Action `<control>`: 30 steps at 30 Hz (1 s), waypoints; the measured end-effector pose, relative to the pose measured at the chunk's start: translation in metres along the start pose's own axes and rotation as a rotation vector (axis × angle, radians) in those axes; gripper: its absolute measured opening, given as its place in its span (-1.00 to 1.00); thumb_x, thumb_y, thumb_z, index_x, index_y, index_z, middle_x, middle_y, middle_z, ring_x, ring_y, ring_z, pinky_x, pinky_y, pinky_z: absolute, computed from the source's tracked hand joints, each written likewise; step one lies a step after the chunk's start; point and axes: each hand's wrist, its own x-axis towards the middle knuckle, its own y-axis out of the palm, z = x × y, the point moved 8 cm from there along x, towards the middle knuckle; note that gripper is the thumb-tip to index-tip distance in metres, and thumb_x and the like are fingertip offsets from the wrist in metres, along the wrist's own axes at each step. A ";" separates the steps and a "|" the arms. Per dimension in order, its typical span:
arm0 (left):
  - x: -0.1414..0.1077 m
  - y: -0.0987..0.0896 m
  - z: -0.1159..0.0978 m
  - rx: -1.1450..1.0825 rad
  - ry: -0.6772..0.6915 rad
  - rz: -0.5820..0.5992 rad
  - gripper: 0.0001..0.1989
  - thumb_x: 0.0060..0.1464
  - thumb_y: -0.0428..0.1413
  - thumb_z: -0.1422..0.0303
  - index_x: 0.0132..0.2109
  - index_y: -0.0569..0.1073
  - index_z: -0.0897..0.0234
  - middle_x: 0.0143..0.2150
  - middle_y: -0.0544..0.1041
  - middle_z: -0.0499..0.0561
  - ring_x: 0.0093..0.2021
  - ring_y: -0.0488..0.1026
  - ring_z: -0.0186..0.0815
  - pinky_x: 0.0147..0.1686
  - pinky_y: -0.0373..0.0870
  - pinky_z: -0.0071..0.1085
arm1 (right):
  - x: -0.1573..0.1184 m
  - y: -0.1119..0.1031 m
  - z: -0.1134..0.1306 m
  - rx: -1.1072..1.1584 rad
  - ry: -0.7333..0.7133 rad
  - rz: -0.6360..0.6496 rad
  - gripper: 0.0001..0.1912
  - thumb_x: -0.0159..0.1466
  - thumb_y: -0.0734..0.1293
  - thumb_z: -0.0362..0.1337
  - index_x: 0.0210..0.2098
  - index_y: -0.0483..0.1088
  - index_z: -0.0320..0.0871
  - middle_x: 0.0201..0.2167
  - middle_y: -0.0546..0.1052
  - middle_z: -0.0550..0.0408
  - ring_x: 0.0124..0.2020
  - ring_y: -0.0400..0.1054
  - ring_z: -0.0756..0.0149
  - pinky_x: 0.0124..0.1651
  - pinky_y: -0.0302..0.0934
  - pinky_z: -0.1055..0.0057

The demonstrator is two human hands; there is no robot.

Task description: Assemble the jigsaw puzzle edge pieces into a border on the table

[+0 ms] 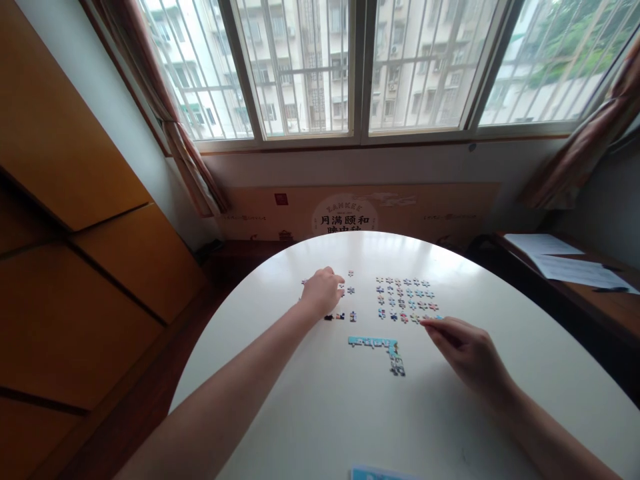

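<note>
I locate the L-shaped puzzle section (pixel 373 343) on the counter (pixel 300 427), long leg nine-to-three: four o'clock from the left hand (pixel 321 293), nine from the nearer right hand (pixel 467 348). Right fingertips pinch narrowly, left fingers curl; contents indeterminable. Loose pieces (pixel 399 292) border the section at one o'clock.

The worktop (pixel 300 413) was smooth and glossy, throwing back window light as a pale sheen. The loose puzzle pieces (pixel 401 292) and the joined section (pixel 373 343) looked like printed card. The cabinet (pixel 55 320) appeared to be wood, smooth with a soft lustre, while the curtain (pixel 187 153) was folded cloth. Clear glass filled the window (pixel 300 40), the wall (pixel 425 163) looked matt, and the sheets (pixel 575 270) were plain paper.
</note>
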 end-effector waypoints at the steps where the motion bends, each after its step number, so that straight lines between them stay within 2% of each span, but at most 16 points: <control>1: 0.006 0.002 0.000 0.006 -0.003 0.013 -0.70 0.23 0.13 0.34 0.08 0.58 0.21 0.06 0.48 0.13 0.09 0.43 -0.10 -0.01 0.42 -0.30 | 0.000 0.000 0.000 0.004 0.001 -0.002 -0.77 0.36 0.32 -0.21 -0.21 0.60 -0.16 -0.39 0.58 0.01 -0.48 0.40 0.30 -0.43 0.27 0.37; 9: 0.025 0.008 -0.005 0.032 0.033 0.051 -0.75 0.19 0.18 0.29 -0.02 0.63 0.20 0.06 0.48 0.12 0.11 0.41 -0.09 0.02 0.40 -0.32 | 0.004 -0.004 0.006 0.007 -0.033 -0.019 -0.76 0.37 0.31 -0.22 -0.22 0.60 -0.17 -0.44 0.56 0.04 -0.49 0.38 0.32 -0.44 0.24 0.39; 14: 0.028 0.012 -0.012 0.056 0.056 0.091 -0.81 0.16 0.18 0.32 -0.12 0.66 0.19 0.01 0.50 0.10 0.06 0.43 -0.11 -0.01 0.41 -0.33 | 0.005 -0.003 0.010 0.023 -0.049 -0.019 -0.77 0.37 0.31 -0.23 -0.22 0.60 -0.17 -0.45 0.56 0.05 -0.50 0.37 0.34 -0.44 0.24 0.40; 19: 0.035 0.015 -0.012 0.049 0.013 0.131 -0.83 0.12 0.19 0.37 -0.19 0.66 0.22 -0.01 0.55 0.12 -0.03 0.49 -0.13 -0.09 0.42 -0.35 | 0.006 -0.006 0.014 0.014 -0.065 -0.034 -0.78 0.37 0.31 -0.23 -0.24 0.60 -0.16 -0.41 0.59 0.02 -0.46 0.43 0.31 -0.43 0.28 0.40; 25: 0.048 0.018 -0.006 -0.065 -0.044 0.218 -0.86 -0.03 0.27 0.39 -0.26 0.65 0.24 -0.17 0.63 0.06 -0.16 0.52 -0.18 -0.21 0.40 -0.42 | 0.007 -0.007 0.015 0.026 -0.065 -0.035 -0.79 0.36 0.31 -0.25 -0.21 0.60 -0.15 -0.31 0.63 -0.04 -0.34 0.51 0.23 -0.32 0.39 0.35; 30: 0.045 0.010 -0.009 -0.265 -0.078 0.289 -0.83 0.01 0.23 0.36 -0.22 0.61 0.31 -0.20 0.63 0.09 -0.21 0.51 -0.24 -0.30 0.37 -0.44 | 0.008 -0.009 0.019 0.041 -0.080 -0.040 -0.80 0.35 0.31 -0.25 -0.22 0.60 -0.16 -0.32 0.64 -0.04 -0.38 0.50 0.26 -0.38 0.37 0.38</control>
